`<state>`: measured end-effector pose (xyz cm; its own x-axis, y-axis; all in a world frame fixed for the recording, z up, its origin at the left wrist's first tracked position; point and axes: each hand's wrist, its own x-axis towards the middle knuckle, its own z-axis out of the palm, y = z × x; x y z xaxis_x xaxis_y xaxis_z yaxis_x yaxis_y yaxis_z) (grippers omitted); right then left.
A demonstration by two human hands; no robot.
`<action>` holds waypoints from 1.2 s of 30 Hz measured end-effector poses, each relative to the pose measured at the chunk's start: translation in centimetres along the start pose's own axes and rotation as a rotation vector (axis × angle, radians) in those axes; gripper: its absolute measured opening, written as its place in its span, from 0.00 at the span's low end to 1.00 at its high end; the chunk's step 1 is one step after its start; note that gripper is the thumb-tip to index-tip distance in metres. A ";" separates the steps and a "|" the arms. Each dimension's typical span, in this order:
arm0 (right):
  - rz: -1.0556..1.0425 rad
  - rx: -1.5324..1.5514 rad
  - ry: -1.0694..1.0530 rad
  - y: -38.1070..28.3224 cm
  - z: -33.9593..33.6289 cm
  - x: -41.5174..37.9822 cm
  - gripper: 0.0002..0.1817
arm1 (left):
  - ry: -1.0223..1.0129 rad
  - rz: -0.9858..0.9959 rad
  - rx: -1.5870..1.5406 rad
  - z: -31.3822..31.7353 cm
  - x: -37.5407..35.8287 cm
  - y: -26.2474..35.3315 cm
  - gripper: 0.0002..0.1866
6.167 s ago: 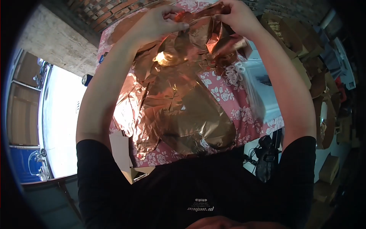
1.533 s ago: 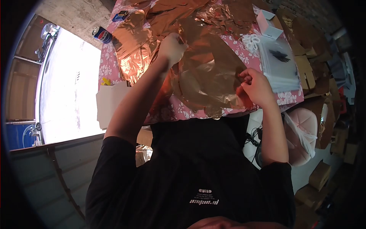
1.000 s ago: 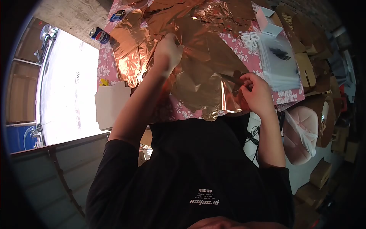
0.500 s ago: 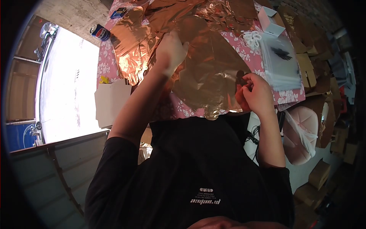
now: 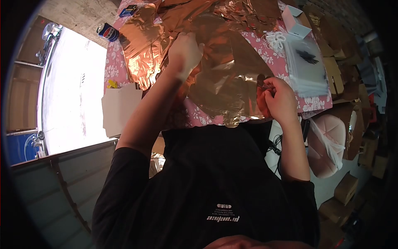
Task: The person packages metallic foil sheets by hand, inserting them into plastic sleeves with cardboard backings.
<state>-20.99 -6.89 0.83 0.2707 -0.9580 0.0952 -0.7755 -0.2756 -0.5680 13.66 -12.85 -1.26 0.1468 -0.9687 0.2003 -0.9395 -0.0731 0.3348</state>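
Note:
A flat, rose-gold foil balloon (image 5: 228, 79) lies spread over the table edge in front of me, with a small tab at its near end. My right hand (image 5: 280, 97) pinches its right edge between thumb and fingers, and the reddish reflection of the hand shows in the foil. Toward the far left side, my left hand (image 5: 185, 52) is closed, its fingers curled onto the foil and their tips partly hidden. More crumpled copper foil sheets (image 5: 143, 45) lie beside and beyond my left hand.
A pink floral cloth (image 5: 265, 52) covers the table. On it are a blue can (image 5: 108, 32), a white box (image 5: 296, 21), white ribbon (image 5: 275, 41) and clear plastic bags (image 5: 306, 72). White card (image 5: 121, 110) sits at the left edge. A cushioned stool (image 5: 327, 145) and cardboard boxes stand right.
Both hands keep nearly the same places on the foil. The foil's surface has shifted slightly, and its far end sits a little nearer. The view has moved slightly.

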 end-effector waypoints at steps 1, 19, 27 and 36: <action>0.000 0.000 -0.001 0.1 0.1 0.0 0.18 | -0.001 0.000 -0.001 0.1 0.0 -0.1 0.28; -0.143 -0.021 0.331 0.0 -1.3 -0.8 0.15 | 0.198 0.083 0.064 -11.0 -0.6 -13.6 0.24; -0.001 0.209 0.318 -0.7 -0.3 -1.2 0.11 | -0.290 0.062 0.089 -12.0 -3.1 -19.7 0.22; -0.123 0.217 0.189 -4.0 0.2 0.3 0.12 | -0.130 0.016 0.092 -10.3 -2.2 -22.4 0.13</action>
<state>-17.73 -6.03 2.95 0.2286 -0.9218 0.3131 -0.5983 -0.3867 -0.7018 37.61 -6.64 0.33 0.0955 -0.9920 0.0825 -0.9666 -0.0727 0.2457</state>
